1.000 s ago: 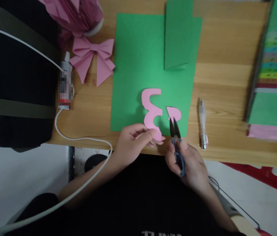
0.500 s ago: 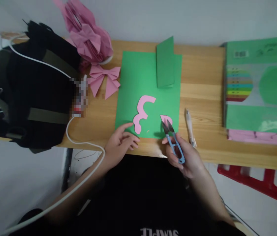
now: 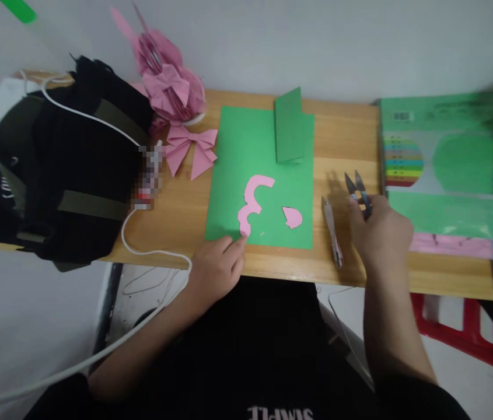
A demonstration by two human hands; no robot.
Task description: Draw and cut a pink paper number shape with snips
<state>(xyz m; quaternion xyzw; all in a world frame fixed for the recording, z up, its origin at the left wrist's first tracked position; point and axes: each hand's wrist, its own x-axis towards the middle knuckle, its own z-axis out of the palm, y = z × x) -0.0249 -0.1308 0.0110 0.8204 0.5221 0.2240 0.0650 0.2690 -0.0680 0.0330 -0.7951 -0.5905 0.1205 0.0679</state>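
My right hand grips small thread snips, blades pointing away, over the wooden table right of the green sheet. My left hand rests at the table's front edge, a fingertip touching the lower end of the curly pink paper cutout. A small pink offcut lies on the green sheet to the right of the cutout. A pen lies just left of my right hand.
A folded green card lies on the sheet's top. A pink paper bow and pink folded paper pile sit at the back left, beside a black bag with a white cable. A coloured paper pack is at right.
My right hand carried the snips from the pink offcut to the right, past the pen. My left hand let go of the pink cutout and now only touches its lower end. The camera tilted up.
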